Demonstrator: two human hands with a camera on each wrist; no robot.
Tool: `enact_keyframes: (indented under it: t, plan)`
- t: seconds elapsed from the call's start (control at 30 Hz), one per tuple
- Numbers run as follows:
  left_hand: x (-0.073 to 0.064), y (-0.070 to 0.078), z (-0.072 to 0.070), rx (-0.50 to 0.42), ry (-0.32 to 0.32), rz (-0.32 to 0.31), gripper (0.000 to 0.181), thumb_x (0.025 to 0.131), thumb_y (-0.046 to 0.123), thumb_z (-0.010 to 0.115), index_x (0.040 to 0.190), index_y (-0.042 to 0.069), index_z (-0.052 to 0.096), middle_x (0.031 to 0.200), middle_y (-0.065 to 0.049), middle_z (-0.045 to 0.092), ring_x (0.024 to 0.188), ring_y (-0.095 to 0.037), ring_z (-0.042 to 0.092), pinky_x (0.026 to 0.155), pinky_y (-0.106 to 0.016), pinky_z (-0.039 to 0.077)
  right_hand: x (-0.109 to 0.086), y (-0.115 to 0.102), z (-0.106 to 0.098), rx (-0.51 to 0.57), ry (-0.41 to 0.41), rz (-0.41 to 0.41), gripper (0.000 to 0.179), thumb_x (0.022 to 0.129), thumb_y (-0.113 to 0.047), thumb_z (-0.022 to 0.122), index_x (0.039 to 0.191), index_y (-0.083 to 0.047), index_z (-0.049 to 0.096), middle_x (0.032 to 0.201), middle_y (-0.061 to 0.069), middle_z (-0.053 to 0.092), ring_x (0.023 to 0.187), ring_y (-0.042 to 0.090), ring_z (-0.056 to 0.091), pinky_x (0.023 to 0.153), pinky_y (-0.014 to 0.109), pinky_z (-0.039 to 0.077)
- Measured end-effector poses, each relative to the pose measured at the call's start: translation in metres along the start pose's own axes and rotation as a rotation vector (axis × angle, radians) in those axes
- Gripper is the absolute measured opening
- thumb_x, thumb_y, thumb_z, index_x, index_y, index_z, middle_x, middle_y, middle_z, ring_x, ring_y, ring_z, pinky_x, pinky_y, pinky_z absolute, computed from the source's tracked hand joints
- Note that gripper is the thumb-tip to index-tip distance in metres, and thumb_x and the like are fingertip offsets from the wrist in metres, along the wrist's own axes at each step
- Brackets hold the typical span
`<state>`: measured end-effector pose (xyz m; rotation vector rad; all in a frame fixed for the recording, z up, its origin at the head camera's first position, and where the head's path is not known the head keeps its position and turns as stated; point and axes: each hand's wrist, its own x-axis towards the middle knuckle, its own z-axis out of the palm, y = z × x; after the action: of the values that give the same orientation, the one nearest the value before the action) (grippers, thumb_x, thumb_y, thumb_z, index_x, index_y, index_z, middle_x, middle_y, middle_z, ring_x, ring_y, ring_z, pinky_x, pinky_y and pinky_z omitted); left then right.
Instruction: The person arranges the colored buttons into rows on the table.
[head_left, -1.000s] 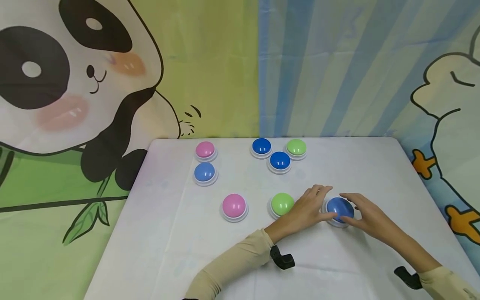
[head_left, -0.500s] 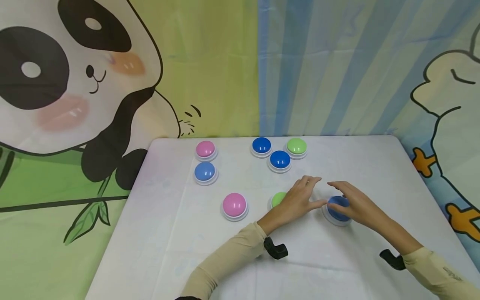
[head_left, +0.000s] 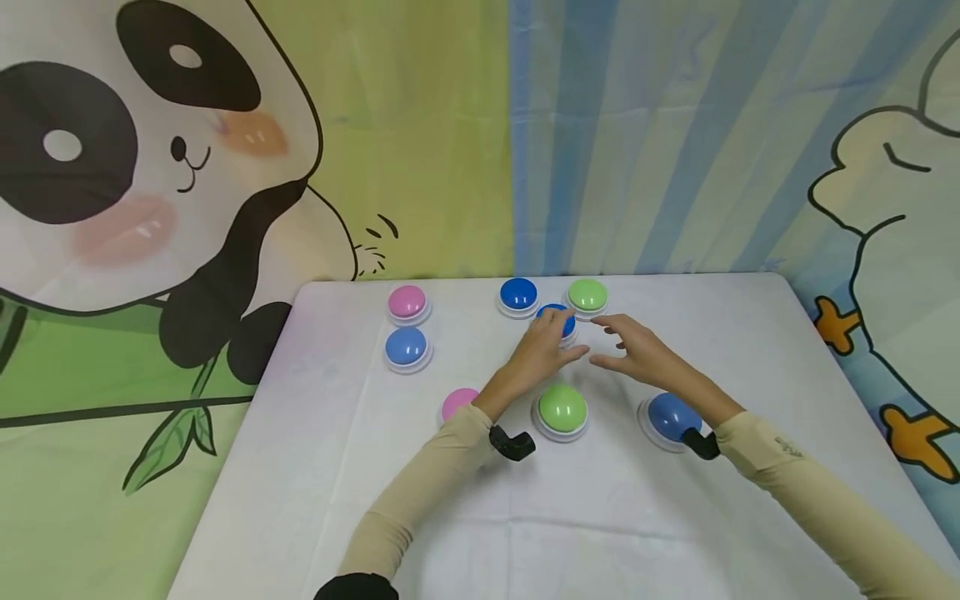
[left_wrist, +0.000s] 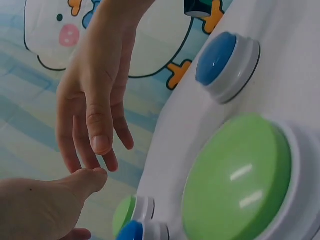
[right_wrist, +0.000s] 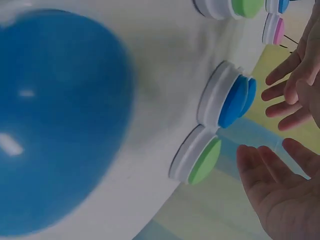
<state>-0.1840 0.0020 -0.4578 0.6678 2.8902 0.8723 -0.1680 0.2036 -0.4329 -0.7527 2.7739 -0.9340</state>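
Observation:
My left hand (head_left: 537, 352) hovers over the table with fingers extended, partly covering a dark blue button (head_left: 567, 327) on a white round base. My right hand (head_left: 643, 354) faces it from the right, also in the air with loosely spread fingers. Neither holds anything. Close by are a green button (head_left: 587, 293) and another dark blue button (head_left: 517, 292). Below the hands sits a larger-looking green button (head_left: 563, 408). A blue button (head_left: 671, 417) lies under my right wrist, partly hidden. In the right wrist view, my right hand (right_wrist: 282, 192) is palm-up, apart from the buttons.
At the table's left stand a pink button (head_left: 407, 301) and a lighter blue button (head_left: 406, 346). Another pink button (head_left: 458, 402) is partly hidden by my left forearm. Black straps (head_left: 513, 443) hang at the wrists. A printed cloth (head_left: 435, 150) rises behind the white table (head_left: 337, 467).
Both hands have left the blue button at the right and moved leftward and away from me, toward the back group. The buttons have not visibly moved.

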Motion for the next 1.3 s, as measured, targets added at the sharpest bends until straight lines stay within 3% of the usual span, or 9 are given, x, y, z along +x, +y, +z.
enact_keyframes:
  t: [0.23, 0.47, 0.7, 0.93, 1.3]
  plan:
    - [0.019, -0.035, -0.01, 0.053, -0.054, -0.079, 0.064, 0.091, 0.042, 0.065, 0.142, 0.01, 0.044, 0.137, -0.014, 0.049, 0.126, -0.028, 0.051, 0.107, -0.041, 0.046, 0.047, -0.007, 0.012, -0.004, -0.062, -0.022, 0.066, 0.086, -0.016, 0.073, 0.138, 0.009, 0.042, 0.138, 0.03, 0.048, 0.123, 0.046, 0.051, 0.097, 0.055, 0.05]
    - [0.03, -0.046, -0.012, 0.058, -0.088, -0.092, 0.063, 0.091, 0.039, 0.066, 0.141, 0.007, 0.045, 0.136, -0.016, 0.049, 0.125, -0.028, 0.053, 0.107, -0.043, 0.046, 0.076, -0.002, 0.027, -0.047, -0.096, 0.035, 0.065, 0.085, -0.017, 0.074, 0.136, 0.01, 0.044, 0.135, 0.032, 0.049, 0.128, 0.046, 0.046, 0.107, 0.058, 0.04]
    - [0.032, -0.053, -0.004, 0.066, -0.112, -0.078, 0.065, 0.09, 0.037, 0.068, 0.141, 0.005, 0.044, 0.137, -0.018, 0.049, 0.124, -0.028, 0.055, 0.106, -0.039, 0.047, 0.083, 0.004, 0.039, -0.113, -0.08, 0.1, 0.066, 0.084, -0.021, 0.076, 0.136, 0.006, 0.046, 0.135, 0.034, 0.047, 0.125, 0.047, 0.048, 0.104, 0.06, 0.043]
    - [0.033, -0.058, -0.001, 0.065, -0.091, -0.045, 0.066, 0.088, 0.032, 0.071, 0.141, 0.005, 0.043, 0.137, -0.017, 0.05, 0.126, -0.027, 0.054, 0.107, -0.038, 0.047, 0.087, 0.007, 0.043, -0.157, -0.075, 0.092, 0.065, 0.083, -0.015, 0.075, 0.137, 0.004, 0.044, 0.131, 0.033, 0.049, 0.123, 0.047, 0.05, 0.104, 0.06, 0.043]
    - [0.033, -0.059, 0.001, 0.054, -0.098, -0.054, 0.07, 0.086, 0.035, 0.074, 0.141, 0.006, 0.043, 0.138, -0.015, 0.051, 0.128, -0.026, 0.053, 0.109, -0.038, 0.045, 0.088, 0.011, 0.046, -0.11, -0.099, 0.156, 0.069, 0.084, -0.019, 0.076, 0.14, 0.001, 0.042, 0.137, 0.031, 0.045, 0.129, 0.047, 0.046, 0.106, 0.06, 0.04]
